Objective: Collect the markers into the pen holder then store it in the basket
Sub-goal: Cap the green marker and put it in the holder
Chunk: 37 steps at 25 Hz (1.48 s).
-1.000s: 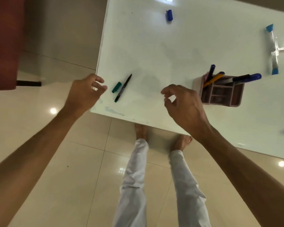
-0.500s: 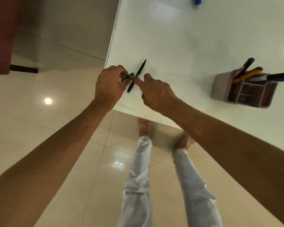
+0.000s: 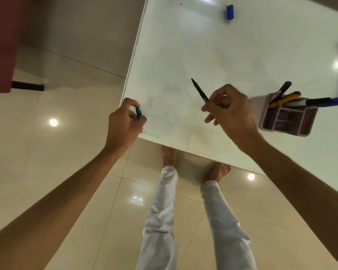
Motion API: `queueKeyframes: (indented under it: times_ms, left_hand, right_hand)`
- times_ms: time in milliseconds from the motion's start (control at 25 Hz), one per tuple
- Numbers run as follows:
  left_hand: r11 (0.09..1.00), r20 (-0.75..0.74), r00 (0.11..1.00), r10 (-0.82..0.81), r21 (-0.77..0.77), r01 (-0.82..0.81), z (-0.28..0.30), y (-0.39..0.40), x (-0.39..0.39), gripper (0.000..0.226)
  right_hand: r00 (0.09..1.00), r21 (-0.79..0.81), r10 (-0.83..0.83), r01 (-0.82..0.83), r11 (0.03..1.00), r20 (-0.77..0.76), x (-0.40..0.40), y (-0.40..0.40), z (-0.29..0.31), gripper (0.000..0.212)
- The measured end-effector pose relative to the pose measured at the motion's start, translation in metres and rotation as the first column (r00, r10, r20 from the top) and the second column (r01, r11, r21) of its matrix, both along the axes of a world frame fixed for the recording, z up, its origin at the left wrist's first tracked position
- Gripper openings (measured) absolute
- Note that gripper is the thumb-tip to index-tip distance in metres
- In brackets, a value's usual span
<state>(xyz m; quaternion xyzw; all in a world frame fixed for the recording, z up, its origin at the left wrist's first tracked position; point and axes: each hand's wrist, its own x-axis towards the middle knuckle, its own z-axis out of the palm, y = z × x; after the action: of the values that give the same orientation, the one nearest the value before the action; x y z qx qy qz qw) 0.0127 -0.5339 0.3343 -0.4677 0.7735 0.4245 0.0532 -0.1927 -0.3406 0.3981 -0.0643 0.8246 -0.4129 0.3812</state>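
Pinching the lower end of a black marker (image 3: 199, 90) between thumb and fingertips, the right hand (image 3: 230, 112) is holding it raised above the white tabletop (image 3: 213, 45), with the uncapped tip pointing up and away to the left. The marker is protruding from the upper left of the hand, and the remaining fingers are lying loosely curled beneath it. The left hand (image 3: 125, 121) is gripping a teal cap (image 3: 138, 112) between thumb and forefinger at the near left corner of the tabletop; the cap is standing roughly upright at the fingertips, well apart from the marker. The pink pen holder (image 3: 289, 117) is standing just beside the right hand, on its right, and is carrying several markers leaning out of its rear compartments: a yellow one (image 3: 285, 98), a dark purple one (image 3: 285, 87) and a black-and-blue one (image 3: 320, 102). A blue cap (image 3: 230, 12) is lying on the far part of the tabletop, well apart from both hands.
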Motion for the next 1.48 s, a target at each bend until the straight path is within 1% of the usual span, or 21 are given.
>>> queueKeyframes:
  times_ms: [40,80,120,160,200,240,280,320,400,480,560,640,760,800,920,1000,1080,1200,1280,1400,1480]
  left_hand:
    - [0.965,-0.001,0.974,0.228,0.133,-0.226,0.004,0.006,-0.005,0.031]
    - [0.844,0.023,0.888,0.459,0.301,-0.444,0.009,0.012,-0.012,0.035]
    - [0.647,0.064,0.763,0.643,0.488,-0.586,0.014,0.018,-0.020,0.040]
    - [0.445,0.096,0.645,0.758,0.647,-0.619,0.019,0.024,-0.029,0.044]
    - [0.314,0.111,0.575,0.811,0.746,-0.587,0.023,0.031,-0.037,0.044]
    - [0.260,0.107,0.558,0.823,0.802,-0.538,0.029,0.039,-0.047,0.042]
    - [0.247,0.095,0.571,0.815,0.835,-0.492,0.036,0.048,-0.059,0.039]
    - [0.248,0.081,0.592,0.802,0.856,-0.454,0.044,0.057,-0.071,0.037]
    - [0.264,0.061,0.645,0.762,0.880,-0.396,0.058,0.075,-0.093,0.034]
    - [0.322,0.021,0.723,0.690,0.887,-0.332,0.068,0.087,-0.113,0.033]
    - [0.373,-0.012,0.778,0.628,0.882,-0.287,0.074,0.094,-0.128,0.032]
    - [0.387,-0.021,0.780,0.625,0.876,-0.286,0.078,0.100,-0.139,0.031]
    - [0.370,-0.021,0.749,0.662,0.878,-0.303,0.080,0.108,-0.149,0.030]
    - [0.384,-0.031,0.760,0.649,0.875,-0.293,0.081,0.109,-0.149,0.030]
    - [0.481,-0.078,0.821,0.566,0.840,-0.252,0.082,0.119,-0.154,0.029]
    - [0.531,-0.078,0.854,0.514,0.811,-0.246,0.086,0.126,-0.156,0.028]
    - [0.550,-0.060,0.875,0.480,0.798,-0.247,0.090,0.138,-0.159,0.028]
    - [0.578,-0.059,0.882,0.468,0.775,-0.256,0.093,0.159,-0.167,0.026]
    - [0.600,-0.060,0.888,0.457,0.757,-0.258,0.095,0.175,-0.173,0.024]
    - [0.617,-0.070,0.926,0.372,0.763,-0.190,0.097,0.202,-0.182,0.017]
    - [0.623,-0.072,0.938,0.340,0.764,-0.168,0.098,0.218,-0.188,0.014]
  right_hand:
    - [0.998,-0.033,-0.020,0.023,0.999,0.065,-0.007,0.011,0.010,0.017]
    - [0.996,-0.052,-0.013,0.018,0.998,0.093,-0.012,0.021,0.021,0.020]
    - [0.997,-0.059,0.017,-0.012,0.998,0.080,-0.014,0.031,0.030,0.024]
    - [0.997,-0.052,0.066,-0.064,0.997,0.035,-0.013,0.040,0.038,0.027]
    - [0.990,-0.028,0.135,-0.136,0.990,-0.029,-0.011,0.048,0.044,0.027]
    - [0.974,0.009,0.208,-0.208,0.978,-0.090,-0.007,0.054,0.050,0.027]
    - [0.955,0.037,0.264,-0.261,0.965,-0.133,-0.003,0.060,0.053,0.026]
    - [0.941,0.048,0.299,-0.295,0.954,-0.158,0.002,0.065,0.054,0.026]
    - [0.929,0.045,0.316,-0.313,0.949,-0.195,0.007,0.072,0.054,0.026]
    - [0.938,0.029,0.281,-0.281,0.959,-0.205,0.007,0.079,0.054,0.026]
    - [0.948,0.014,0.237,-0.240,0.971,-0.214,0.005,0.084,0.055,0.026]
    - [0.957,-0.006,0.182,-0.189,0.982,-0.226,0.002,0.090,0.058,0.026]
    - [0.963,-0.026,0.096,-0.106,0.994,-0.252,-0.002,0.103,0.065,0.026]
    - [0.962,-0.036,0.081,-0.094,0.995,-0.262,-0.003,0.106,0.064,0.025]
    - [0.950,-0.031,0.074,-0.087,0.996,-0.303,-0.004,0.120,0.065,0.023]
    - [0.945,-0.018,0.072,-0.082,0.996,-0.320,-0.002,0.129,0.063,0.020]
    - [0.933,-0.011,0.069,-0.078,0.997,-0.353,0.000,0.140,0.061,0.022]
    - [0.915,-0.014,0.057,-0.068,0.998,-0.399,0.001,0.151,0.059,0.025]
    - [0.896,0.001,0.031,-0.034,0.999,-0.443,-0.002,0.155,0.057,0.024]
    - [0.877,0.043,0.008,0.014,0.999,-0.481,-0.003,0.158,0.057,0.024]
    - [0.885,0.089,0.003,0.044,0.995,-0.466,-0.002,0.159,0.060,0.024]
